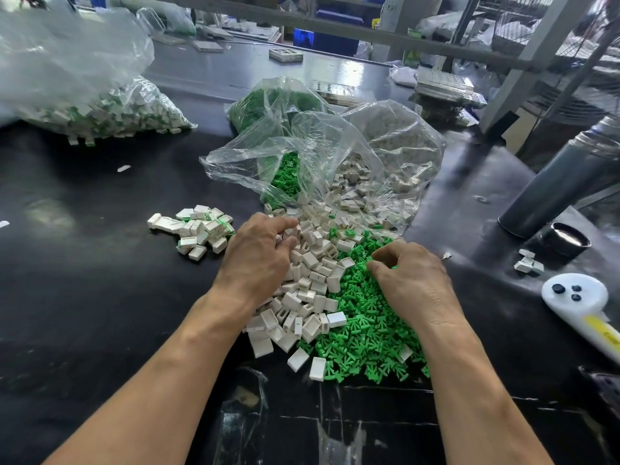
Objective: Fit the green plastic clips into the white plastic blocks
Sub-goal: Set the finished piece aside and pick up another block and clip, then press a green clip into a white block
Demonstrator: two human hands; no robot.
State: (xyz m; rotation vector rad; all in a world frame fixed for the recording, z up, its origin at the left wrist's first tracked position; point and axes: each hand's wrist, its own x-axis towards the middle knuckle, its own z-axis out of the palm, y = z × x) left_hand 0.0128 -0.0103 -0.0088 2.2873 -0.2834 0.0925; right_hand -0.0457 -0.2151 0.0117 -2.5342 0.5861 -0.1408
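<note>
Curled fingers of both hands dig into the heaps; what they pinch, if anything, cannot be told.

Left hand (256, 260) rests on the white blocks (308, 297), right hand (414, 280) on the green clips (365, 337); fingertips are buried, and a crumpled clear bag (302, 156) blurs the stock behind.

The fingertips of both hands are buried among the white blocks (312, 290) and green clips (365, 330), hiding any grasp.

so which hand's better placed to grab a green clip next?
Right. The right hand sits on the green clips, fingertips curled into them; the left hand is over the white blocks.
</note>
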